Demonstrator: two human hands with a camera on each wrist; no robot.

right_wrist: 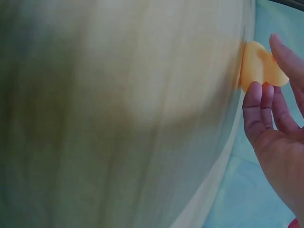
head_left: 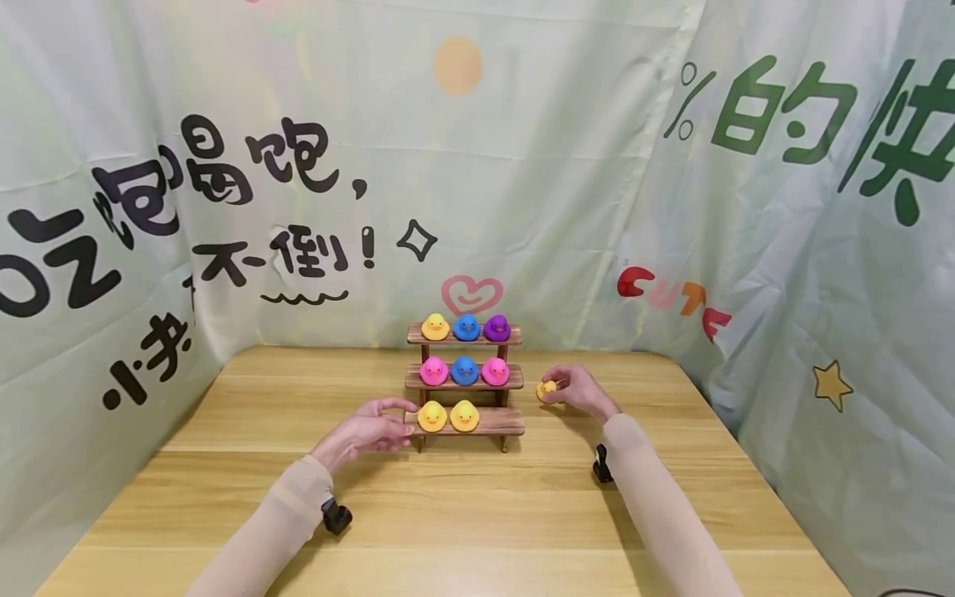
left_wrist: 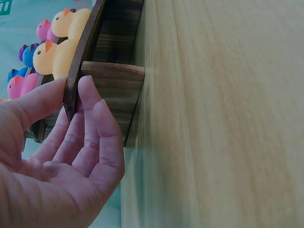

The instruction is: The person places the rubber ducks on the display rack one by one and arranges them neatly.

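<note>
A small three-step wooden display rack (head_left: 496,422) stands on the table, with rubber ducks on every step. My left hand (head_left: 369,428) grips the left end of its lowest step; in the left wrist view the thumb lies on top of the board and the fingers curl under it. Two yellow ducks (head_left: 465,416) sit on that step, its right part bare. To the right of the rack, my right hand (head_left: 584,393) holds another yellow duck (head_left: 547,390) close to the tabletop. The right wrist view shows this duck (right_wrist: 256,66) between thumb and fingertips.
Pink ducks (head_left: 434,371) flank a blue duck (head_left: 465,371) on the middle step. Along the top step sit a yellow, a blue and a purple duck (head_left: 497,328). The wooden table (head_left: 477,514) ends at a printed cloth backdrop (head_left: 552,207) behind and at the sides.
</note>
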